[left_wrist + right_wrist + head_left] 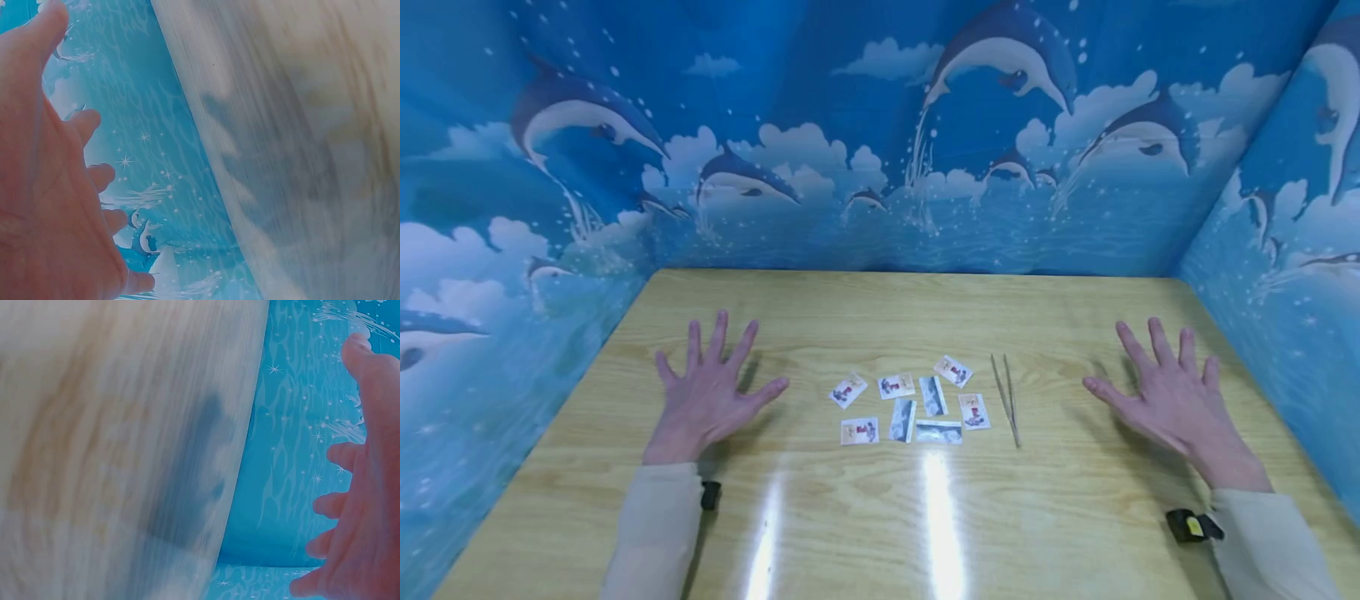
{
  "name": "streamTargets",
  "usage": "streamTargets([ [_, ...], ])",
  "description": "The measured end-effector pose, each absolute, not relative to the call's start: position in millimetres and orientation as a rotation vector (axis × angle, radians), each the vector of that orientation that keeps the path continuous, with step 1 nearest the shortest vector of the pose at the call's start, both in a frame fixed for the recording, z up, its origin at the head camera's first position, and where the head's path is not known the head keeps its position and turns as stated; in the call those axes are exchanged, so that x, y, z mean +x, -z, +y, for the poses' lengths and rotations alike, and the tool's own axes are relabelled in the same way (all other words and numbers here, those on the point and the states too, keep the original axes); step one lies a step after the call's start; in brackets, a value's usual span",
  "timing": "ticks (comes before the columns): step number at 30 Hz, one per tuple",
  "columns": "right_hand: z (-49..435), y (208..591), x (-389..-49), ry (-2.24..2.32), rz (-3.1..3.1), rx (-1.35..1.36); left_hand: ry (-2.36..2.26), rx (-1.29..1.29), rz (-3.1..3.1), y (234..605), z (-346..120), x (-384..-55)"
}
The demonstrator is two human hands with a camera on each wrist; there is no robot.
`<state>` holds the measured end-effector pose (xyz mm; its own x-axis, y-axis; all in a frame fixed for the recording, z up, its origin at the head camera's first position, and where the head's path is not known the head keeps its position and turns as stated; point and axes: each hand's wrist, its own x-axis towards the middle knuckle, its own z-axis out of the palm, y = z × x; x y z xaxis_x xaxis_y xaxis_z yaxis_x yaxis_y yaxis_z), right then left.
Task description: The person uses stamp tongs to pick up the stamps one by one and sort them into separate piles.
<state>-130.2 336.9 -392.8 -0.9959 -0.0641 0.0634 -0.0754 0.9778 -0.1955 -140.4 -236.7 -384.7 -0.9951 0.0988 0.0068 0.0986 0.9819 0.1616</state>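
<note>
My left hand [707, 400] hovers over the left part of the table with fingers spread, holding nothing. On the right, my right hand [1180, 408] is spread likewise above the tabletop, its shadow beside it. Between them lie several small white cards with coloured figures, one of them a figure card [860, 431] at the lower left. Among these are three blue-grey picture cards, such as the horizontal landscape card [938, 432]. A pair of metal tweezers [1009, 402] lies right of the cards, nearer the right hand. Both wrist views show only palm and fingers, with no object held.
The light wood table [850, 517] carries two bright glare streaks near its front. Blue dolphin-print cloth [820, 225] stands along the back and both sides. A dark strap piece [1193, 527] sits at the right wrist, another dark piece [711, 495] at the left.
</note>
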Motion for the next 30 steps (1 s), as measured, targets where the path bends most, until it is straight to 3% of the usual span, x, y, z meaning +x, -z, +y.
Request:
streamTargets([
  [18, 330.2, 395.7, -129.8, -0.321, -3.098, 0.159, -0.348, 0.183, 3.144, 384.9, -236.3, -142.4],
  [30, 287.2, 395.6, -139.7, -0.38, -3.191, 0.304, -0.634, 0.423, 3.135, 378.5, -187.8, -159.2],
])
